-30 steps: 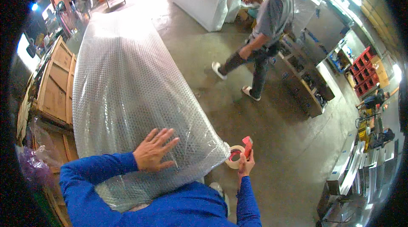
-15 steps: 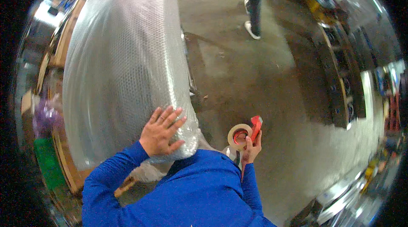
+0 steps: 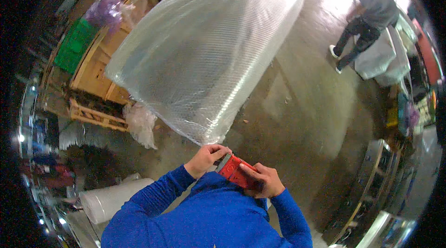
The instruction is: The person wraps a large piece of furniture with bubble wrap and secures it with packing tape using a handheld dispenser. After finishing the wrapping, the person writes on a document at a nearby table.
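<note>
A red tape dispenser is gripped in my right hand, held close in front of my body, its grey cutting edge turned to the left. My left hand is closed in a pinch right at that edge; what its fingertips hold, if anything, is too small to make out. Just beyond my hands lies the near corner of a large flat load wrapped in bubble wrap, which stretches away to the far side.
Wooden crates, a green crate and a pallet line the left. A bubble wrap roll lies lower left. A person stands far right by wrapped pieces; a rack stands at right.
My left hand has left the bubble wrap and come to the tape dispenser. My right hand has brought the dispenser in front of my body. The view has turned to the left.
</note>
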`<state>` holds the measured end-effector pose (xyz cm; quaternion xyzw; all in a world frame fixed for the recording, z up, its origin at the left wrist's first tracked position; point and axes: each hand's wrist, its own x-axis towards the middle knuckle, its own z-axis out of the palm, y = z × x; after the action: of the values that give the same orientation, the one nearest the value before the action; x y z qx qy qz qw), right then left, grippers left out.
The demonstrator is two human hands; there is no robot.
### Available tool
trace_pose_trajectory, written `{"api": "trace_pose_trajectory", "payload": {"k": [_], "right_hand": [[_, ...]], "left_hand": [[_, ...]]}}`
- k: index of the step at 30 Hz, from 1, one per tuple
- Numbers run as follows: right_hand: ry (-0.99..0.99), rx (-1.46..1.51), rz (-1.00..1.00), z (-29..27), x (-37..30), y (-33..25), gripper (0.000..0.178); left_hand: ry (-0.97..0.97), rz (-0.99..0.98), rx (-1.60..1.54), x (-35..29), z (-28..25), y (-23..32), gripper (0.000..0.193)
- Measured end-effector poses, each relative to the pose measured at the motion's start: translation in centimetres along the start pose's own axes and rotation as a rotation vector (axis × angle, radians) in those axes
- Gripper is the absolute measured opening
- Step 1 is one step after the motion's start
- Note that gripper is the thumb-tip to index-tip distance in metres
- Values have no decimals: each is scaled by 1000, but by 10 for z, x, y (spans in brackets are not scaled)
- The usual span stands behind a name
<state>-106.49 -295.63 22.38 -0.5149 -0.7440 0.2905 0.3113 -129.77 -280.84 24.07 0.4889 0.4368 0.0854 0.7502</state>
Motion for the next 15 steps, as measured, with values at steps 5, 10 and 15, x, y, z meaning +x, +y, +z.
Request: {"api": "trace_pose_trajectory", "payload": {"k": [5, 10, 15], "right_hand": [[-60, -58, -68, 9, 34, -8, 99], [-102, -118, -48, 14, 55, -25, 98], [-99, -134, 100, -8, 85, -55, 94]], "left_hand": [[199, 37, -163, -16, -23, -17, 26], [325, 172, 61, -31, -39, -6, 21], [736, 620, 591, -1, -96, 50, 16]]}}
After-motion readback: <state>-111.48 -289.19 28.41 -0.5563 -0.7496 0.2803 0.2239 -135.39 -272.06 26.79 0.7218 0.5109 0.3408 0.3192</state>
